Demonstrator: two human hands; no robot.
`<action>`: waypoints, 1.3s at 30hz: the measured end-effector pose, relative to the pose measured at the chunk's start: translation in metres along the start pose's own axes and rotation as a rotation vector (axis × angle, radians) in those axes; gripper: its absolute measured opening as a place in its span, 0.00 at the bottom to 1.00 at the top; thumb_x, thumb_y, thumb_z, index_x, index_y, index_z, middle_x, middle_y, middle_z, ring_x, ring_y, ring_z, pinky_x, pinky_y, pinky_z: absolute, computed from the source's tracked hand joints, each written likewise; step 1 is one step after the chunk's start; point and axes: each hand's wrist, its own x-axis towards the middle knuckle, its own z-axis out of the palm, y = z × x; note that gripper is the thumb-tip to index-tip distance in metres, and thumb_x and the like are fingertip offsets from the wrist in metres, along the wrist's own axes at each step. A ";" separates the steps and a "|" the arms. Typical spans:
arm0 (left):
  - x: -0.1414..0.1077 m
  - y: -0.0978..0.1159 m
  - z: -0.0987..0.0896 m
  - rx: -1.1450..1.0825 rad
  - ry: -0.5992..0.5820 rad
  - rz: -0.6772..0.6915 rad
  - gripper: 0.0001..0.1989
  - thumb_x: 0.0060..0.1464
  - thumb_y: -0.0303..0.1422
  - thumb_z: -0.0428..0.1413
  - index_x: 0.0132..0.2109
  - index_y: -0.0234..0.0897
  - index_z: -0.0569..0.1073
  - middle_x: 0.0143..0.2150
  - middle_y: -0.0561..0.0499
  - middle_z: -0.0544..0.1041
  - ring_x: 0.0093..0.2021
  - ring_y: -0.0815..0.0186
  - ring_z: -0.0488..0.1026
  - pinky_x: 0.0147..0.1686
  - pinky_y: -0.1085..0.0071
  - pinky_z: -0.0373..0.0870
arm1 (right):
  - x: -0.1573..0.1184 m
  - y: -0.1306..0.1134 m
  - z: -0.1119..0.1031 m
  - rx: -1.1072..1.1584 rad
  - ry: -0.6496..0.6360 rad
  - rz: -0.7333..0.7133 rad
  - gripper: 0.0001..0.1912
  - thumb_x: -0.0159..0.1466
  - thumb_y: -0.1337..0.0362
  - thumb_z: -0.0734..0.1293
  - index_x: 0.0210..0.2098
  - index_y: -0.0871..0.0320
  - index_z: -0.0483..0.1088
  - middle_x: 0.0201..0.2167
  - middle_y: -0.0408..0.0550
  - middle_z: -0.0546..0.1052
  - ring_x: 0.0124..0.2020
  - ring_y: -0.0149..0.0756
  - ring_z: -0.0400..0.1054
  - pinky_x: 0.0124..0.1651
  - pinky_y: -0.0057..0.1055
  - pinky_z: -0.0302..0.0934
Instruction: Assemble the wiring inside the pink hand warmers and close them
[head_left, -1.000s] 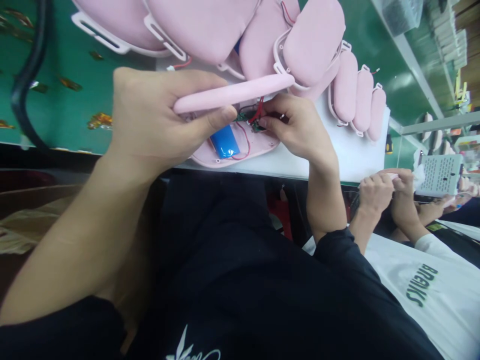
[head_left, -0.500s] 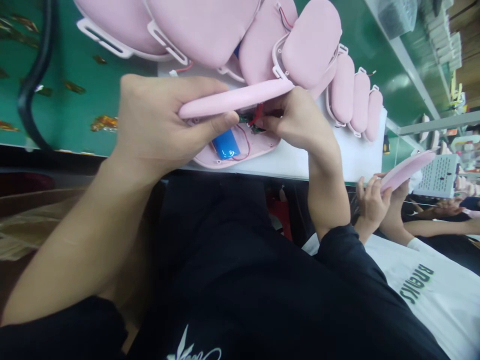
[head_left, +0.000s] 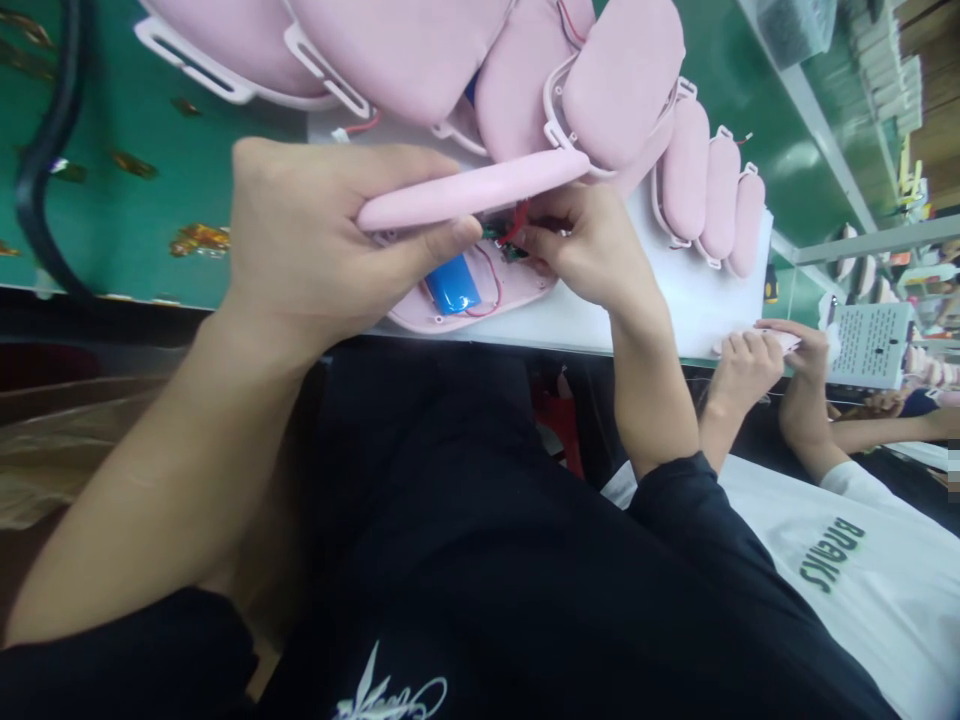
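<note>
My left hand grips one end of a pink oval cover, thumb beneath and fingers over the top, holding it tilted. Below it lies a pink shell with its inside facing up. A blue battery pack with thin red wire sits in that shell. My right hand is under the cover's far end, its fingers pinched at red wires beside a small green circuit board. The cover partly hides those fingertips.
Several pink padded shells with slotted tabs crowd the bench behind my hands. Smaller pink pieces stand in a row at right. A black cable and amber film scraps are at left. A co-worker's hands hold a pink piece.
My hands keep nearly the same hold, with the right fingers shifted slightly at the wires. The co-worker's pink piece has been lowered and turned.
</note>
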 end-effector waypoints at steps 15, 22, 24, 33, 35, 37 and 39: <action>0.000 -0.001 0.003 0.015 0.005 0.057 0.24 0.70 0.54 0.57 0.54 0.41 0.85 0.37 0.54 0.83 0.35 0.66 0.77 0.35 0.72 0.63 | -0.007 0.001 0.013 -0.119 0.136 -0.059 0.07 0.66 0.67 0.70 0.39 0.54 0.82 0.41 0.46 0.85 0.42 0.42 0.78 0.52 0.42 0.74; 0.000 0.003 0.002 0.042 -0.010 0.037 0.31 0.71 0.59 0.51 0.55 0.40 0.84 0.37 0.54 0.82 0.36 0.68 0.78 0.38 0.73 0.65 | -0.013 0.005 0.008 -0.245 0.106 -0.196 0.10 0.70 0.64 0.67 0.43 0.48 0.83 0.43 0.49 0.84 0.46 0.41 0.75 0.53 0.40 0.72; 0.000 0.003 0.002 0.041 -0.019 0.019 0.30 0.71 0.59 0.52 0.55 0.39 0.84 0.37 0.55 0.82 0.36 0.67 0.78 0.39 0.73 0.66 | -0.021 0.006 0.010 -0.325 0.114 -0.260 0.15 0.73 0.63 0.63 0.48 0.50 0.83 0.48 0.51 0.82 0.51 0.44 0.74 0.59 0.45 0.71; 0.000 0.002 0.004 -0.022 0.002 0.024 0.26 0.70 0.54 0.58 0.56 0.38 0.84 0.38 0.52 0.83 0.37 0.68 0.76 0.36 0.73 0.61 | -0.040 0.014 0.025 -0.504 0.143 -0.369 0.18 0.73 0.66 0.60 0.56 0.57 0.77 0.50 0.53 0.75 0.56 0.49 0.69 0.64 0.54 0.70; -0.001 0.002 0.004 -0.026 0.015 0.033 0.27 0.70 0.55 0.57 0.54 0.36 0.85 0.38 0.54 0.83 0.36 0.71 0.76 0.36 0.76 0.60 | -0.043 0.014 0.029 -0.416 0.237 -0.383 0.17 0.74 0.64 0.60 0.56 0.56 0.76 0.51 0.52 0.75 0.55 0.46 0.70 0.64 0.51 0.71; -0.003 0.000 0.005 0.009 0.016 0.040 0.28 0.70 0.56 0.56 0.53 0.36 0.85 0.37 0.55 0.83 0.36 0.72 0.77 0.37 0.78 0.62 | -0.044 0.013 0.039 -0.294 0.365 -0.346 0.14 0.76 0.60 0.61 0.51 0.56 0.77 0.48 0.50 0.76 0.51 0.42 0.72 0.60 0.46 0.73; -0.006 -0.001 0.005 0.039 0.009 0.026 0.29 0.70 0.57 0.55 0.55 0.36 0.84 0.39 0.55 0.84 0.39 0.71 0.79 0.39 0.78 0.66 | -0.041 0.009 0.051 -0.212 0.437 -0.264 0.14 0.76 0.54 0.64 0.45 0.56 0.76 0.43 0.48 0.76 0.45 0.38 0.73 0.55 0.41 0.74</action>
